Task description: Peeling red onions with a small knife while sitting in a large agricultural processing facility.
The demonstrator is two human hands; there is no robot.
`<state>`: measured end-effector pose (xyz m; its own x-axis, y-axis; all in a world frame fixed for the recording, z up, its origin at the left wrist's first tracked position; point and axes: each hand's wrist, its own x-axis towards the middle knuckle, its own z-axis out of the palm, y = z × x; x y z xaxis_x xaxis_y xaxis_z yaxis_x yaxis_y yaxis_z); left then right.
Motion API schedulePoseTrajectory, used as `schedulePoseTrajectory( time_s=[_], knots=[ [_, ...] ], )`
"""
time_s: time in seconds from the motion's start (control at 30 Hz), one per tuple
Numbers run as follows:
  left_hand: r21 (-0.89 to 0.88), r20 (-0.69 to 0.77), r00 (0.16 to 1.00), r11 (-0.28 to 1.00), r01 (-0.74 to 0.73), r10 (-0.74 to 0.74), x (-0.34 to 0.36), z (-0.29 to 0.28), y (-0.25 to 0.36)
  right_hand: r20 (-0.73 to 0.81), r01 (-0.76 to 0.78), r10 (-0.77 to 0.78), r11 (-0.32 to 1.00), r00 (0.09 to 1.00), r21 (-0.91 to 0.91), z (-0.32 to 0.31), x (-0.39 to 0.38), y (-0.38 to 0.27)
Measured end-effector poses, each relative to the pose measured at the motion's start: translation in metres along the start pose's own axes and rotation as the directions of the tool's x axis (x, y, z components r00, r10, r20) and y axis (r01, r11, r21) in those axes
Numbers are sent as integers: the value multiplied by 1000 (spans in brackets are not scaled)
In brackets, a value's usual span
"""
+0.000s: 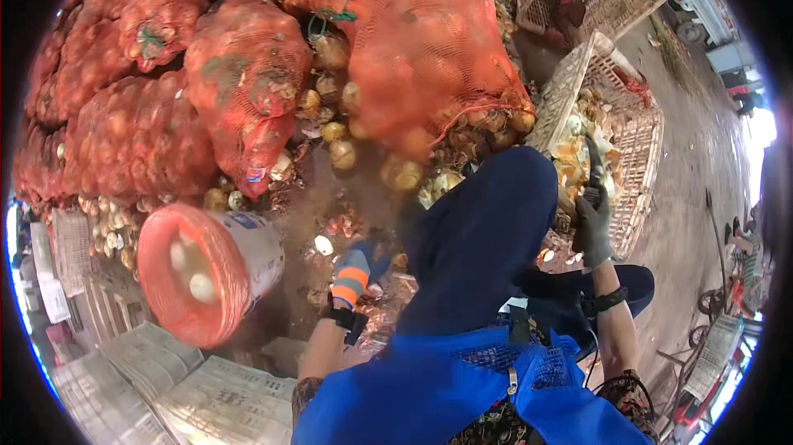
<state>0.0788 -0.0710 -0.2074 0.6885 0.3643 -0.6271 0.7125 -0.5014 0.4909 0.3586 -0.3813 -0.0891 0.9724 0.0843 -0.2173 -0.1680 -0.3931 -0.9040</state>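
Onions (343, 155) lie loose beyond your left hand (357, 271), its blurred grip impossible to tell; your right hand (593, 230), at the plastic crate (639, 166), seems curled, hold unclear. Peeling looks underway; next probably calls for grasping another onion.

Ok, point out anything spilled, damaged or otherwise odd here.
Loose onions lie beside the large red mesh sack, outside any container, and peel scraps litter the ground nearby, so the area looks spilled and untidy.
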Motion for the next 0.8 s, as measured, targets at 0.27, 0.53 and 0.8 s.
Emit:
schedulePoseTrajectory(
  time_s=[0.27, 0.53, 0.8],
  knots=[
    [-171, -250, 968, 983, -62, 17, 98, -34, -1, 22, -48, 53, 978, 998, -203, 7, 2, 5],
    [458, -613, 700, 887, -63, 366, 165, 28, 85, -13, -88, 87, 980, 996, -179, 14, -4, -4],
    [790, -145, 688, -336, 513, 711, 274, 79, -136, 76, -60, 75, 982, 994, -181, 36, -4, -10]
  ],
)
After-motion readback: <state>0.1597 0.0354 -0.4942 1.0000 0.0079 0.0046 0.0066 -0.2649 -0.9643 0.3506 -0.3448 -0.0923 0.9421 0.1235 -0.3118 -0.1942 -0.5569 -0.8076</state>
